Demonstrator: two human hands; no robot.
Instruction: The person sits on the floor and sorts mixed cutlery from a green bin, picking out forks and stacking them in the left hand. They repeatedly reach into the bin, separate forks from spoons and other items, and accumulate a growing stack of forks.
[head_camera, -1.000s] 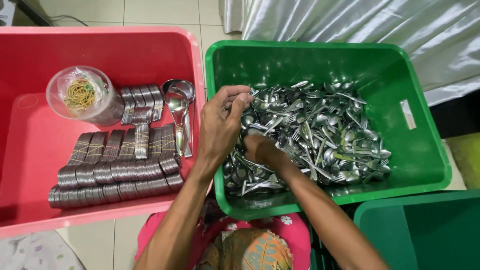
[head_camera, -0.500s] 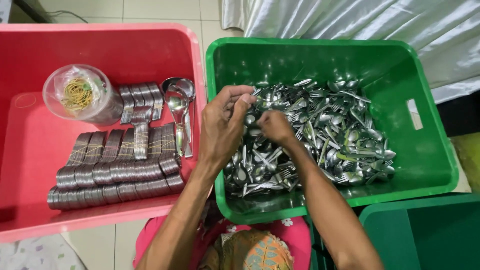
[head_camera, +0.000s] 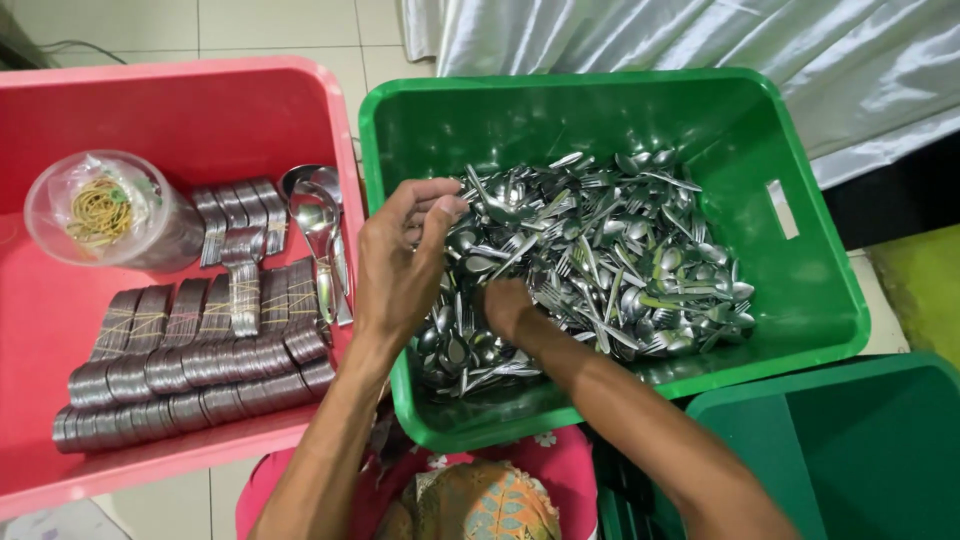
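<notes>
Inside green bin (head_camera: 820, 300), both hands (head_camera: 400, 265) sift loose cutlery (head_camera: 610, 260).

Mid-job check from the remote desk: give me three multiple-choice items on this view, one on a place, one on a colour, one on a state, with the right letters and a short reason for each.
1. Where does the clear cup of rubber bands stand?
A. in the pink bin
B. in the green bin
C. on the floor

2. What colour is the bin that holds the loose cutlery?
A. pink
B. blue
C. green

3. How do the spoons in the pink bin mostly lie?
A. scattered singly
B. stacked in banded bundles
C. standing in a rack

Answers:
1. A, since the cup sits in the far left corner of the pink bin.
2. C, as the left hand and right hand work the heap of forks and spoons inside green walls.
3. B, because the spoon bundles lie in nested rows with bands around them.
</notes>
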